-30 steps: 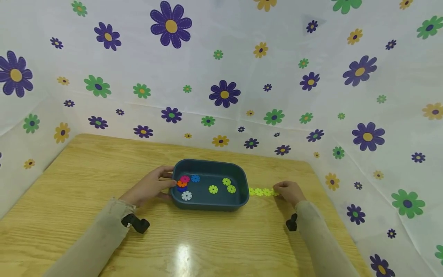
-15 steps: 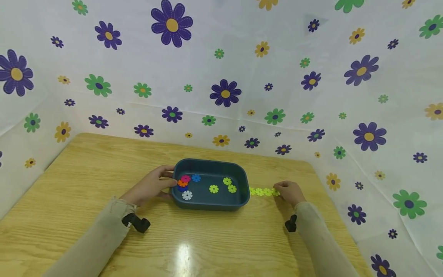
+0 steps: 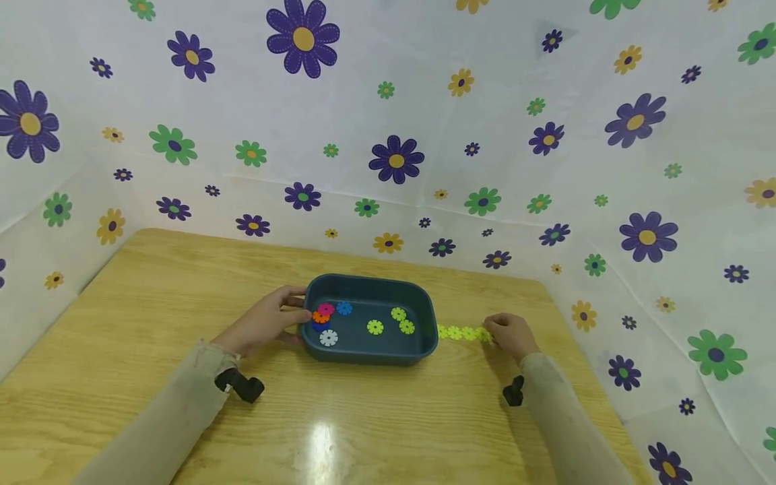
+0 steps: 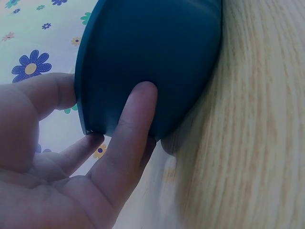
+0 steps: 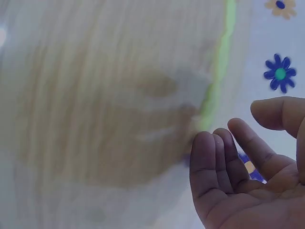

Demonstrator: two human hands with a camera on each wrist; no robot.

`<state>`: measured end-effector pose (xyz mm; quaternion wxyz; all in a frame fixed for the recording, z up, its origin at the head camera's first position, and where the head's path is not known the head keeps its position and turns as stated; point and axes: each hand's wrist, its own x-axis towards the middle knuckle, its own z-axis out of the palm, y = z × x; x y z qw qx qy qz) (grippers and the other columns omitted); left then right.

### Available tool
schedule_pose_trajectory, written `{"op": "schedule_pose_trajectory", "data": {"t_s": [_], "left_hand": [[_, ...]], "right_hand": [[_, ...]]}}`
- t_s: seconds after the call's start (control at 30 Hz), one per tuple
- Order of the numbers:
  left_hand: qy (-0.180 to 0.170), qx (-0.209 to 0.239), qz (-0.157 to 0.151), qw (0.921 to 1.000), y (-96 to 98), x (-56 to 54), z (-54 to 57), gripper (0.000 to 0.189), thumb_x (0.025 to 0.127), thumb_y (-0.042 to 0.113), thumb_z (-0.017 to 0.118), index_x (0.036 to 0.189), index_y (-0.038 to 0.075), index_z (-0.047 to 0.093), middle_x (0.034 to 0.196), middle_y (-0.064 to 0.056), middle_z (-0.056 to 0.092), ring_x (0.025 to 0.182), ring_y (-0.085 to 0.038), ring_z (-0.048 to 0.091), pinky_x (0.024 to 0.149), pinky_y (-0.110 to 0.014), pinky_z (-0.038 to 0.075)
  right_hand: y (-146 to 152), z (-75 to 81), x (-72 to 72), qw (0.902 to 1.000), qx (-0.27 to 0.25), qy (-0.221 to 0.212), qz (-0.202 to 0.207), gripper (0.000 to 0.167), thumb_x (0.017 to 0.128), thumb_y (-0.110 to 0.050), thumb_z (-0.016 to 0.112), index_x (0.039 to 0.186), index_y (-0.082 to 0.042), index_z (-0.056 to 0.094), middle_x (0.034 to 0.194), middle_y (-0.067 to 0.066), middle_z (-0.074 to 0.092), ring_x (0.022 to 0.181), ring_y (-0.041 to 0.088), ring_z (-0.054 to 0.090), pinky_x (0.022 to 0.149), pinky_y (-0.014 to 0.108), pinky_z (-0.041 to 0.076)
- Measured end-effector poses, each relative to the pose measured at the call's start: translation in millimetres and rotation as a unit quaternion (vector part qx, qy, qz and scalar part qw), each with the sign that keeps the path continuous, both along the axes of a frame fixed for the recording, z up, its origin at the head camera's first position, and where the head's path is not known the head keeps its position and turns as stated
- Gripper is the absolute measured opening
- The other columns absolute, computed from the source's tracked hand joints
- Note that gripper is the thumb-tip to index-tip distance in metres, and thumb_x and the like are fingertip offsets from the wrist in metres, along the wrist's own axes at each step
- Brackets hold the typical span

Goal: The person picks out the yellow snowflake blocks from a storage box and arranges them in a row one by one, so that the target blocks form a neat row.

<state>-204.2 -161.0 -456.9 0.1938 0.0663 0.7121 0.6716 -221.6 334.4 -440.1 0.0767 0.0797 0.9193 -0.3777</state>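
My left hand (image 3: 263, 323) grips the left end of a dark teal plastic tub (image 3: 364, 357). In the left wrist view the thumb lies at the tub's rim, with a finger (image 4: 136, 114) against the outer wall. Inside are three yellow-green notched plastic discs (image 3: 375, 327) and several others, including a white disc (image 3: 329, 337) and an orange disc (image 3: 320, 316). A row of yellow-green discs (image 3: 455, 333) runs right from the tub along the table. My right hand (image 3: 512, 335) is at its far end, fingertips close to the last disc; in the right wrist view the thumb stands apart from the fingers.
The wooden table (image 3: 388, 431) reaches back to a white flower-patterned sheet (image 3: 339, 121) that hangs behind and along both sides. A black wrist mount (image 3: 242, 387) sits on the left sleeve, another black mount (image 3: 514, 391) on the right.
My right hand has shifted slightly to the right, and more of the last disc in the row shows. My left hand and the tub look unchanged. The head view has tilted slightly.
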Motion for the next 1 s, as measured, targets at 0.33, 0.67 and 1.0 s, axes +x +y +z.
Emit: {"op": "schedule_pose_trajectory", "data": {"t_s": [0.33, 0.67, 1.0], "left_hand": [[0.004, -0.006, 0.002, 1.0, -6.6, -0.9, 0.9, 0.065, 0.103, 0.011, 0.064, 0.159, 0.004, 0.031, 0.149, -0.029, 0.04, 0.117, -0.04, 0.062, 0.085, -0.046, 0.063], [0.006, -0.01, 0.001, 0.9999, -4.9, 2.1, 2.3, 0.064, 0.103, 0.011, 0.063, 0.158, 0.002, 0.032, 0.147, -0.029, 0.041, 0.113, -0.038, 0.064, 0.086, -0.046, 0.063], [0.006, -0.009, -0.001, 0.9999, 0.0, 2.3, 3.4, 0.064, 0.103, 0.01, 0.064, 0.158, 0.003, 0.033, 0.148, -0.029, 0.04, 0.114, -0.037, 0.064, 0.085, -0.047, 0.063]], "right_hand": [[-79.8, 41.1, 3.1, 0.9913, -0.046, 0.104, 0.066, 0.033, 0.104, -0.02, 0.06, 0.13, 0.0, 0.063, 0.122, 0.02, 0.066, 0.109, 0.04, 0.066, 0.09, 0.047, 0.061], [-171.9, 31.3, 2.2, 0.986, -0.058, 0.027, 0.154, 0.029, 0.1, -0.018, 0.068, 0.125, -0.004, 0.068, 0.117, 0.01, 0.069, 0.096, 0.028, 0.07, 0.086, 0.041, 0.062], [-196.2, 2.8, -5.5, 0.9831, -0.005, 0.013, 0.183, 0.024, 0.097, -0.015, 0.071, 0.119, -0.005, 0.07, 0.114, 0.01, 0.07, 0.099, 0.023, 0.067, 0.087, 0.041, 0.059]]}}
